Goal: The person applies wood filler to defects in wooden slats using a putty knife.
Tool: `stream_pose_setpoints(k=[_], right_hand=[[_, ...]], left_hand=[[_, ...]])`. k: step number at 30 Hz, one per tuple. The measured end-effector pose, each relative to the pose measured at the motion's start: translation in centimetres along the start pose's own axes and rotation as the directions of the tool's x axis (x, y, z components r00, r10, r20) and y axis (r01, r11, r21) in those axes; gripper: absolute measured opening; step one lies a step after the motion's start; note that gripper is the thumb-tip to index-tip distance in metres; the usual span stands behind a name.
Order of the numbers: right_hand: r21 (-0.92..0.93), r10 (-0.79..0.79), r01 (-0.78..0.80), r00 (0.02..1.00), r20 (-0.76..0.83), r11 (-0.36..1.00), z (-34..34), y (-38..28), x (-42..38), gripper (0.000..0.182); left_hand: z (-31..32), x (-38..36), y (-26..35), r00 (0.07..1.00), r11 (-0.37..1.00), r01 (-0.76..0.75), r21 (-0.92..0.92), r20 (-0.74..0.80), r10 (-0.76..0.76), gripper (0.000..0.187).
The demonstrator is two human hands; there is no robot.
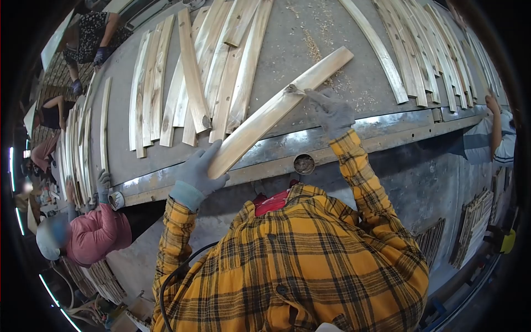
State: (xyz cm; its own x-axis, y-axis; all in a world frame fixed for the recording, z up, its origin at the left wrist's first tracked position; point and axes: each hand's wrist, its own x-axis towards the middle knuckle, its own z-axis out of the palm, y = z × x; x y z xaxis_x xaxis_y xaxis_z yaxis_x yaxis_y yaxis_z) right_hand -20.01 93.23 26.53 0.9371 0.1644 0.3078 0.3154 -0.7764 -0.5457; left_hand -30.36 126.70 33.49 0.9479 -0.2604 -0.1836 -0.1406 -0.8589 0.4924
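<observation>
A pale wooden board lies at a slant over the near edge of the grey table. My left hand, in a grey glove, grips its near end, with fingers on one side and thumb on the other. My right hand, also gloved, is closed beside the board, its fingertips pointing at a dark knot on the upper face. Whatever those fingers hold, if anything, is too small to make out. Below the board, a round can with greyish contents sits at the table's metal edge.
Several boards lie left of centre, some overlapping, and more boards lie to the right. Wood crumbs are scattered on the table. A person in a pink top works at left; another person's arm shows at right.
</observation>
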Motion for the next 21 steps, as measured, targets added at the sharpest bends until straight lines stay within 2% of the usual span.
stream_pose_setpoints(k=[1, 2, 4, 8, 10, 14, 16, 21], right_hand=[[-0.204, 0.034, -0.028, 0.999, 0.028, 0.979, 0.1, -0.3, 0.1, 0.035], [-0.205, 0.034, -0.027, 0.999, 0.027, 0.978, 0.3, -0.3, 0.1, 0.035], [-0.391, -0.014, 0.018, 1.0, 0.014, 0.92, 0.8, -0.3, 0.1, 0.037], [-0.453, -0.071, 0.053, 0.997, -0.022, 0.89, 1.0, 0.0, -0.2, 0.037], [-0.575, -0.136, 0.089, 0.99, -0.039, 0.813, 0.8, 0.1, -0.7, 0.038], [-0.582, -0.064, 0.023, 0.997, -0.051, 0.813, -0.4, -0.4, -0.8, 0.039], [-0.422, 0.028, -0.038, 0.999, -0.03, 0.906, -0.2, -1.1, -0.1, 0.03], [-0.45, -0.057, 0.021, 0.996, -0.068, 0.893, 1.8, -1.1, -0.1, 0.033]], left_hand=[[-0.1, 0.0, 0.1, 1.0, 1.0, 0.028, -0.006, 0.013, -0.027, 0.078], [0.0, 0.0, 0.1, 1.0, 1.0, 0.027, -0.007, 0.011, -0.027, 0.078], [-0.1, 0.0, 0.0, 1.0, 1.0, 0.021, -0.016, 0.017, -0.021, 0.078], [0.0, 0.1, -0.1, 1.0, 1.0, 0.023, 0.0, 0.008, -0.023, 0.082], [0.1, 0.1, -0.6, 0.999, 1.0, 0.024, -0.01, 0.021, -0.024, 0.083], [0.3, 0.1, -0.8, 1.0, 1.0, -0.008, -0.021, 0.006, 0.008, 0.083], [0.2, 0.0, -0.7, 0.999, 0.999, 0.029, -0.028, 0.021, -0.028, 0.083], [-0.4, 0.4, 0.2, 0.999, 0.999, 0.035, 0.015, 0.04, -0.035, 0.083]])
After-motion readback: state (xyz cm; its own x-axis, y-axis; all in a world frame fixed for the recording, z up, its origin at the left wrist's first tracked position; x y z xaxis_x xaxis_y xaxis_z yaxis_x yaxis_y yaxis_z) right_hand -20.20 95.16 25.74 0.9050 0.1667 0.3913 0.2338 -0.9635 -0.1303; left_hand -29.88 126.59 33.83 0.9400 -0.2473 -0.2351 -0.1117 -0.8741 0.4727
